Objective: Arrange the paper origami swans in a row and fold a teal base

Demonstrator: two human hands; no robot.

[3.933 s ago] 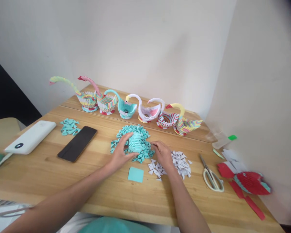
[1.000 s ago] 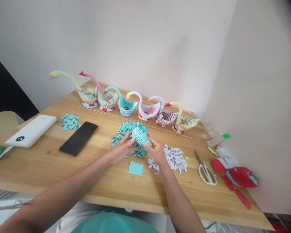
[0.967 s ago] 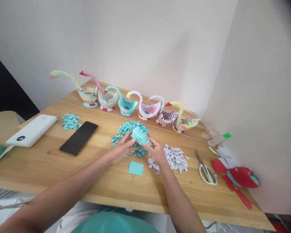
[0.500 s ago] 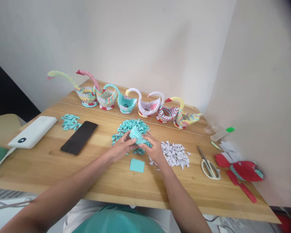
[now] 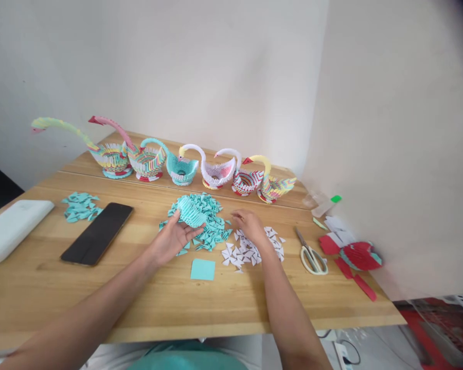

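Observation:
My left hand [image 5: 170, 241] is wrapped around the underside of a curved teal folded-paper piece [image 5: 191, 211], made of rows of interlocked triangles. Behind and beside it spreads a pile of loose teal paper triangles [image 5: 215, 226]. My right hand [image 5: 250, 226] is apart from that piece, above the far edge of a scatter of white paper triangles [image 5: 244, 253]. Its fingers are curled together, and whatever is between them is too small to make out. A flat teal paper rectangle [image 5: 202, 269] lies on the table in front of both hands.
Several folded-paper swans, including a teal swan [image 5: 182, 172], line the back of the wooden table [image 5: 146, 303]. At left are a white power bank [image 5: 17, 226], a black phone [image 5: 97, 234] and a small teal heap [image 5: 81, 206]. Scissors [image 5: 312, 258] and red paper pieces [image 5: 360, 256] lie right.
My right hand has let go of the teal folded-paper piece and moved right, while my left hand keeps holding it. The whole view has shifted, so the table's things sit further left.

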